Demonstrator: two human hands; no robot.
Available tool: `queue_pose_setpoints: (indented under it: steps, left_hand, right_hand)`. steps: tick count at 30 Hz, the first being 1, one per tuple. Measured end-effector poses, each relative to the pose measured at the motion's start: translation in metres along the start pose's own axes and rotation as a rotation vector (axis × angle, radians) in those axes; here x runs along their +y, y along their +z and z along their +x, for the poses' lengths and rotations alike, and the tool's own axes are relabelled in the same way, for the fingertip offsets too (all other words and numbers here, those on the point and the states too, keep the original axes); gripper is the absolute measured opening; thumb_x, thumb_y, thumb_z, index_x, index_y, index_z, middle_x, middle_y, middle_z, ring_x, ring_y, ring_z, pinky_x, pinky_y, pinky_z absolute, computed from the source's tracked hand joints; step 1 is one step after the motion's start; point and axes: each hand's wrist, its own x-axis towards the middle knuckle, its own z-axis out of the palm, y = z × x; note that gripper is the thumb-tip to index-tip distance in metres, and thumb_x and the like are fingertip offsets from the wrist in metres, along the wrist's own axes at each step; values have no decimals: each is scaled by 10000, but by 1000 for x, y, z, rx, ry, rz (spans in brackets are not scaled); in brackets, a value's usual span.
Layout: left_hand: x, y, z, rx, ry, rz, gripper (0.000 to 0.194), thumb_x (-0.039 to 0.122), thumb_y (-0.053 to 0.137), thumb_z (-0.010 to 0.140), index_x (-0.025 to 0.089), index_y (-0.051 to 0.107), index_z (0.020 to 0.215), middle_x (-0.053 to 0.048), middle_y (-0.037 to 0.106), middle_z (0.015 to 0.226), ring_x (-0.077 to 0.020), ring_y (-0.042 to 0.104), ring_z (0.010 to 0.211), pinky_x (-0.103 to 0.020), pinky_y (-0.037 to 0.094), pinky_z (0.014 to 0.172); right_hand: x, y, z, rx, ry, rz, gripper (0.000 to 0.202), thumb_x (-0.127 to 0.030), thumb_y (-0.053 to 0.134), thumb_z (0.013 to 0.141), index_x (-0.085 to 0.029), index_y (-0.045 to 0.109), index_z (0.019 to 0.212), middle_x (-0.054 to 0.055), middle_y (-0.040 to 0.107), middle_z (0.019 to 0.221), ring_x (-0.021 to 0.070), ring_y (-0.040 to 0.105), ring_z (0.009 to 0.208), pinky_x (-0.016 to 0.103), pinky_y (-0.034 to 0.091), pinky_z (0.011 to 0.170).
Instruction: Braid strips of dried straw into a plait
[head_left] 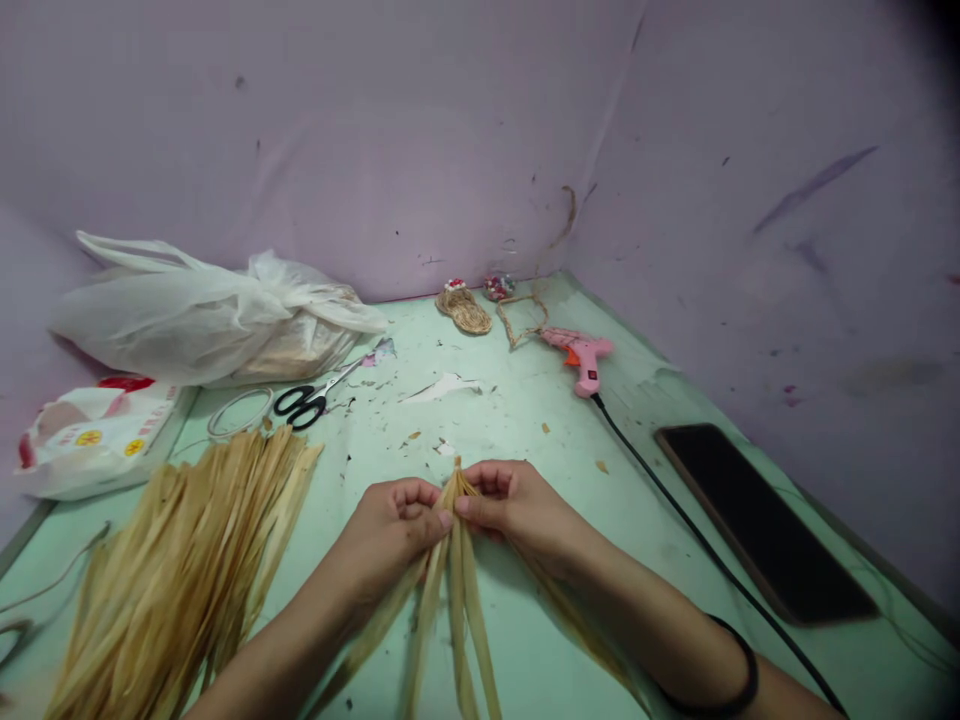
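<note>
Both hands meet over the green table (525,420), pinching the top end of a few straw strips (459,590) between thumbs and curled fingers; the left hand (394,530) and right hand (517,510) touch at the tip, and the strips trail down between the wrists. A loose straw pile (195,560) lies left; scissors (304,403) and a pink glue gun (581,355) sit beyond.

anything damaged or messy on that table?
Yes. The green table top is worn, with paint flaked off in white patches near the scissors, and small scraps lie loose. Both the left hand and right hand pinch straw strips.
</note>
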Motion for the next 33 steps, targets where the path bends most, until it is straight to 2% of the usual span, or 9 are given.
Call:
queue_pose_setpoints:
  steps: [5,8,13,19,22,27,29,33]
  left_hand:
    - [0,1,-1,-79,0,-130,192,227,699,585,124,559,667,-51,643,579,-155,597,546,-255,446,553]
    - [1,2,-3,-70,-20,-188,193,190,690,586,128,542,693,-69,662,596,-161,608,557,-261,458,560]
    - [6,4,-7,5,-57,-215,271,158,707,568,137,525,768,-59,652,539,-118,553,432,-223,433,472]
    - [1,7,-9,-21,-106,-308,306,145,683,575,125,527,837,-76,660,641,-152,592,544,-275,470,557]
    - [-1,9,-9,11,-28,-111,273,240,627,663,126,552,899,-73,663,678,-161,582,563,-277,452,549]
    - [0,14,-18,0,288,408,298,254,470,785,155,614,1026,-73,676,912,-203,589,852,-291,417,794]
    - [-1,17,-24,-8,321,529,349,259,429,806,182,583,1110,-67,664,979,-211,578,908,-282,407,809]
    - [-5,22,-37,27,300,711,411,286,459,779,188,549,1168,-83,678,919,-230,603,823,-279,426,717]
  right_hand:
    - [4,5,1,35,26,64,93,-180,611,601,-128,588,674,-37,534,481,68,461,392,190,373,371]
    - [7,7,2,53,28,104,94,-188,619,603,-125,592,669,-32,551,486,72,489,397,200,419,395]
    - [8,8,3,90,28,102,113,-164,605,622,-116,609,725,-31,554,466,76,500,396,211,433,429]
    - [6,11,0,74,2,182,152,-117,574,588,-113,624,731,-3,598,581,86,519,460,236,428,485]
    - [2,8,-2,4,-2,209,163,-128,552,582,-121,633,723,-2,591,586,91,513,474,248,408,512]
    - [-3,2,-4,8,-7,169,68,-188,613,615,-120,611,615,-11,545,583,50,407,490,212,311,508]
    - [-3,2,-5,15,-11,170,113,-221,657,618,-118,615,638,-7,548,609,55,409,513,215,308,521]
    - [-2,3,-5,21,-13,216,211,-236,731,577,-113,640,721,2,563,645,75,457,562,220,334,561]
